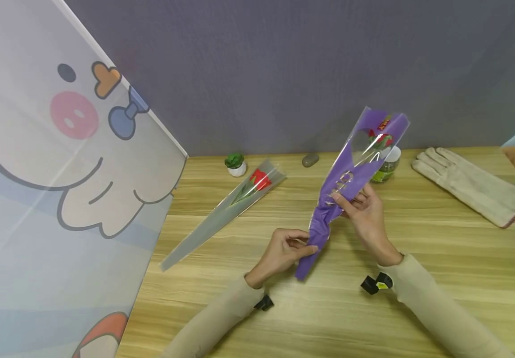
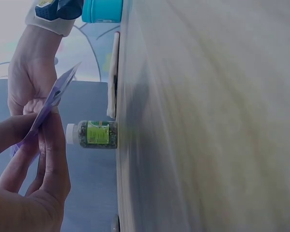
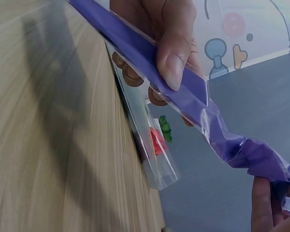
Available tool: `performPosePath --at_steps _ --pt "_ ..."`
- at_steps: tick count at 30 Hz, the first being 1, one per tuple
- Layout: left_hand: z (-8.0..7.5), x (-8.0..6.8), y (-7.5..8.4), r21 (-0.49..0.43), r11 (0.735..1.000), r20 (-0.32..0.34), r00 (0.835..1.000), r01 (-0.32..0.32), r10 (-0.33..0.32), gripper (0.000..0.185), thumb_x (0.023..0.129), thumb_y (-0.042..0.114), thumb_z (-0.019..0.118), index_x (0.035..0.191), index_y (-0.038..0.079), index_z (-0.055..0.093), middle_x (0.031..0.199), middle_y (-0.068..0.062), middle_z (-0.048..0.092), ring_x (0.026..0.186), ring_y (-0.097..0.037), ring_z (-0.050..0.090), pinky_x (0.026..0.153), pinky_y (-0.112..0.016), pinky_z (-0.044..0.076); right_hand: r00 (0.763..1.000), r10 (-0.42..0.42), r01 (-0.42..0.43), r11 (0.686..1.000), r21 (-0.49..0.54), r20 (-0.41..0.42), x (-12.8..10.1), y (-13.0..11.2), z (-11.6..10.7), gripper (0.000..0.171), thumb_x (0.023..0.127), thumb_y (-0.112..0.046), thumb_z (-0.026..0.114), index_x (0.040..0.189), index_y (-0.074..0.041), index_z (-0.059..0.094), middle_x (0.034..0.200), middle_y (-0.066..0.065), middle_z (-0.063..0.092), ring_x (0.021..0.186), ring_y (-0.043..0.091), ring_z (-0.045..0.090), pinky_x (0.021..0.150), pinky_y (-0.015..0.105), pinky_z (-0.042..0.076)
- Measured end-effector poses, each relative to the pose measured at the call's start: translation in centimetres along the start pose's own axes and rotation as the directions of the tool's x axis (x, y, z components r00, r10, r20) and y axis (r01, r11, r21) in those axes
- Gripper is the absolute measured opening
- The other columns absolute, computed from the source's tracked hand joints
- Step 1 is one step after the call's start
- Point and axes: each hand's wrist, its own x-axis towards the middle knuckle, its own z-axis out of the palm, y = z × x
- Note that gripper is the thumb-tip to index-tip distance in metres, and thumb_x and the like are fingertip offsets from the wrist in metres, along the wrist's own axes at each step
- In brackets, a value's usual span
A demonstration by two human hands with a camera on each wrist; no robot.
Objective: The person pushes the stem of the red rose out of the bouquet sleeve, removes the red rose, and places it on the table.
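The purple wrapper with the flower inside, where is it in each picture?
Head: the purple plastic flower sleeve stands centre-right, held by both hands.
Left wrist: its thin edge shows upper left, between the fingers.
Right wrist: it runs diagonally across the top.
Shared landmark: the wooden table.

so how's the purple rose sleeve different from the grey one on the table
The purple rose sleeve is held up off the table by the left hand and right hand; the grey rose sleeve lies flat, untouched. The purple one is crumpled near its lower end; the grey one looks smooth. Both are tapered wrappers with a clear front showing a red rose.
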Motion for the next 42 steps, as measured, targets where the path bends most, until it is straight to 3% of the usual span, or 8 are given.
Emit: performPosePath --at_steps 6,9,20,25,42 --pt "0.07 0.10 -0.01 -0.028 1.000 -0.020 1.000 0.007 -0.008 0.024 0.088 0.006 0.082 0.110 -0.003 0.078 0.098 -0.027 0.078 0.067 -0.003 0.070 0.054 -0.027 0.059 1.000 0.007 -0.007 0.999 -0.047 -0.001 0.01 0.13 0.18 0.041 0.096 -0.002 0.072 0.131 -0.015 0.057 0.100 -0.013 0.081 0.084 0.004 0.077 0.071 0.025 0.063" --pt "0.08 0.17 0.04 -0.034 0.999 -0.029 0.999 0.015 -0.016 0.024 0.088 0.006 0.082 0.109 -0.003 0.079 0.101 -0.026 0.078 0.070 -0.003 0.071 0.059 -0.021 0.058 1.000 0.010 -0.010 0.998 -0.066 -0.002 -0.07 0.31 0.33 0.041 0.096 0.000 0.072 0.132 -0.012 0.056 0.097 -0.014 0.081 0.082 0.004 0.077 0.070 0.025 0.063" --pt "0.06 0.30 -0.09 -0.041 0.999 -0.030 0.999 0.032 -0.034 0.026 0.088 0.006 0.081 0.112 -0.003 0.078 0.105 -0.027 0.077 0.072 -0.002 0.071 0.062 -0.020 0.058 1.000 -0.012 0.014 0.991 -0.134 0.013 -0.51 0.61 0.37 0.041 0.095 -0.003 0.074 0.131 -0.016 0.058 0.099 -0.018 0.080 0.082 0.003 0.077 0.070 0.025 0.063" --pt "0.02 0.28 -0.01 -0.046 0.999 -0.027 0.999 0.029 -0.030 0.026 0.088 0.005 0.081 0.113 -0.004 0.077 0.103 -0.029 0.077 0.072 -0.002 0.071 0.061 -0.021 0.058 1.000 -0.004 0.004 0.987 -0.162 -0.002 -0.58 0.73 0.50 0.041 0.095 -0.002 0.074 0.132 -0.011 0.056 0.098 -0.020 0.079 0.082 0.003 0.077 0.070 0.025 0.063" --pt "0.16 0.46 0.26 -0.048 0.998 -0.027 0.999 0.037 -0.038 0.029 0.089 0.007 0.081 0.116 -0.002 0.077 0.107 -0.027 0.077 0.074 -0.004 0.072 0.065 -0.021 0.059 1.000 -0.012 0.012 0.987 -0.162 -0.003 -0.85 0.76 0.53 0.041 0.094 0.000 0.074 0.130 -0.006 0.056 0.095 -0.018 0.079 0.079 0.002 0.076 0.065 0.022 0.061"
